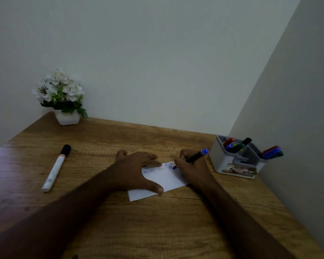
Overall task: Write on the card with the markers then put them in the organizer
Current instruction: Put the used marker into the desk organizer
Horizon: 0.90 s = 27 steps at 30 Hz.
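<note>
Your left hand lies flat with spread fingers on the white card at desk centre, while your right hand pinches a blue-capped marker, tip on the card's upper right edge. Several letter groups in two rows are already written, so the writing looks well advanced; stowing is left for this marker and the white marker at nine o'clock, the grey organizer at three o'clock already holding several. The lettering is too small to read, and your hands hide part of the card.
</note>
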{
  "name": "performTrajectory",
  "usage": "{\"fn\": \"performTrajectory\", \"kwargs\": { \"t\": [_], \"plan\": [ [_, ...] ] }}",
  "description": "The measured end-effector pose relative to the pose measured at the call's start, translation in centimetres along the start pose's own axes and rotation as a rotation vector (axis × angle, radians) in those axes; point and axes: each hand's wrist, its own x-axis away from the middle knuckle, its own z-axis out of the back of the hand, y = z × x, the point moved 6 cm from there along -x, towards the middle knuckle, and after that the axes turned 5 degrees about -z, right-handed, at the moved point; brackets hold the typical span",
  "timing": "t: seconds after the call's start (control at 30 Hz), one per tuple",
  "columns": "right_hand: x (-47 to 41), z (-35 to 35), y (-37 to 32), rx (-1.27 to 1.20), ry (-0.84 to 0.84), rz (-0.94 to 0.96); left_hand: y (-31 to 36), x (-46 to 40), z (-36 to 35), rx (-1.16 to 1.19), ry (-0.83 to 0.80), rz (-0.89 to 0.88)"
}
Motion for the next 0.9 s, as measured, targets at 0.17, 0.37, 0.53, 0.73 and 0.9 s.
{"fn": "performTrajectory", "kwargs": {
  "t": [0.17, 0.37, 0.53, 0.73, 0.9],
  "plan": [
    [0.20, 0.27, 0.03, -0.020, 0.026, 0.016, 0.01, -0.13, -0.12, -0.007, -0.008, 0.005],
    [0.02, 0.53, 0.39, -0.017, 0.068, -0.004, 0.17, -0.02, -0.04, 0.007, 0.000, 0.002],
    [0.21, 0.46, 0.10, -0.017, 0.038, 0.006, 0.15, 0.02, 0.04, -0.008, 0.005, -0.007],
    [0.17, 0.89, 0.17, -0.036, 0.072, -0.008, 0.06, -0.16, -0.18, -0.009, -0.005, 0.006],
    [0.04, 0.70, 0.11, -0.010, 0.073, 0.003, 0.13, 0.01, -0.03, -0.018, -0.007, 0.003]
  ]
}}
